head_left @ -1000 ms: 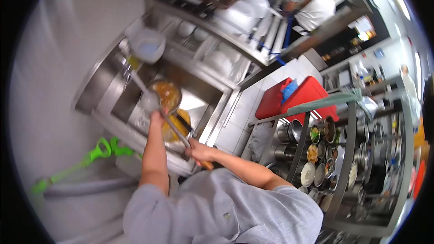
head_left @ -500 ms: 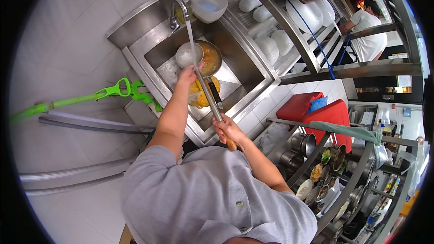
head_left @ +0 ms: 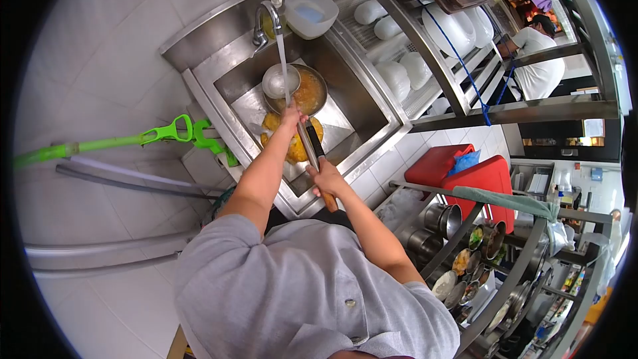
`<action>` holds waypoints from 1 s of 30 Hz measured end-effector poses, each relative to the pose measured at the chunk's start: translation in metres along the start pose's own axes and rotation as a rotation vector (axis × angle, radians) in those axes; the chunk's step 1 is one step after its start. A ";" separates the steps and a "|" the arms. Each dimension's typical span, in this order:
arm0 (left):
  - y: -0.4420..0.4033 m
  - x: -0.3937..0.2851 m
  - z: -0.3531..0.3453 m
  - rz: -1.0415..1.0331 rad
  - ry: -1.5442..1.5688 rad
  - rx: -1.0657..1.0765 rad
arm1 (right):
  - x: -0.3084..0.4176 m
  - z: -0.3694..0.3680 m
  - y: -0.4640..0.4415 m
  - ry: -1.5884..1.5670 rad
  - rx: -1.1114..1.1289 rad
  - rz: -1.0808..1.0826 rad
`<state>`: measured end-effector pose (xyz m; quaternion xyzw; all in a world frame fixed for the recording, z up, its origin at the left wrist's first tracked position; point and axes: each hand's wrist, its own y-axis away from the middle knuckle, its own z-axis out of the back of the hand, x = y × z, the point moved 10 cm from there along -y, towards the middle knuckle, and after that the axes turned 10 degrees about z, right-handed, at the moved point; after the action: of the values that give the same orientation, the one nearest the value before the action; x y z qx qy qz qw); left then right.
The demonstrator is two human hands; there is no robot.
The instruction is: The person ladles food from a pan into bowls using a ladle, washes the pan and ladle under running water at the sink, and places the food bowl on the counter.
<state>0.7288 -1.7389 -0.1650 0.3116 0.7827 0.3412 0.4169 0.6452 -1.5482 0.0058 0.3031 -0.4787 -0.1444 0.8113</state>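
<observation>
A long metal ladle (head_left: 281, 82) with a wooden handle end lies slanted over the sink (head_left: 362, 103), its round bowl under the running tap (head_left: 268, 13). My left hand (head_left: 290, 116) is closed around its shaft below the bowl. Lower down, close to the wooden end, my right hand (head_left: 327, 178) grips the handle. The bowl overlaps a frying pan (head_left: 310, 93) holding orange-brown liquid. The pan's black handle points toward me, beside the ladle shaft. Under both lies a crumpled yellow thing (head_left: 294, 149), partly hidden; I cannot make out what it is.
A white basin (head_left: 310, 13) stands at the sink's back corner. White bowls (head_left: 404, 73) fill the metal rack on the right. A green-handled pole (head_left: 100, 149) leans at the left. Red bins (head_left: 488, 179) and a shelf of pans (head_left: 442, 219) are at right. Another person (head_left: 539, 56) works beyond the rack.
My left hand has slid a little down the ladle shaft, and my right hand has shifted slightly up the handle. The ladle bowl stays under the water.
</observation>
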 end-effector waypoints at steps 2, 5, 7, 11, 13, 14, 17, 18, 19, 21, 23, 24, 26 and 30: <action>0.008 0.001 0.008 -0.025 -0.099 -0.088 | 0.003 -0.002 0.002 0.002 -0.032 -0.008; 0.012 -0.010 0.018 -0.112 -0.249 -0.137 | 0.002 0.001 0.002 0.032 -0.073 -0.016; 0.016 0.001 0.014 0.021 -0.053 0.032 | 0.010 -0.037 0.011 -0.992 0.238 -0.090; 0.009 -0.001 0.008 0.157 0.350 0.151 | 0.041 -0.048 0.036 -1.800 0.544 -0.168; 0.009 -0.008 -0.006 0.251 0.435 0.221 | 0.044 -0.041 0.044 -1.785 0.529 -0.136; 0.009 -0.008 -0.008 0.277 0.428 0.171 | 0.045 -0.039 0.049 -1.753 0.551 -0.115; -0.002 0.002 -0.008 0.288 0.447 0.175 | 0.027 -0.036 0.057 -1.571 0.537 -0.148; -0.011 0.005 -0.004 0.218 0.381 0.232 | 0.008 -0.030 0.057 -1.109 0.372 -0.169; -0.020 0.014 -0.007 0.222 0.380 0.235 | -0.010 -0.013 0.056 -0.648 0.205 -0.184; -0.028 0.006 0.012 -0.061 0.112 -0.013 | -0.028 -0.007 0.050 -0.414 0.133 -0.117; -0.023 0.009 0.011 -0.126 0.059 -0.057 | -0.025 -0.012 0.048 -0.495 0.121 -0.107; -0.015 0.002 0.013 -0.200 0.011 -0.105 | -0.022 -0.015 0.046 -0.533 0.119 -0.101; 0.012 -0.003 0.003 -0.088 0.078 -0.023 | -0.016 -0.020 0.040 -0.612 0.122 -0.087; 0.018 0.004 -0.003 0.096 0.321 0.212 | 0.021 -0.039 0.047 -1.492 0.479 -0.169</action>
<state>0.7283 -1.7264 -0.1517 0.3323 0.8549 0.3218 0.2350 0.6870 -1.5091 0.0360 0.3279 -0.8902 -0.2637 0.1746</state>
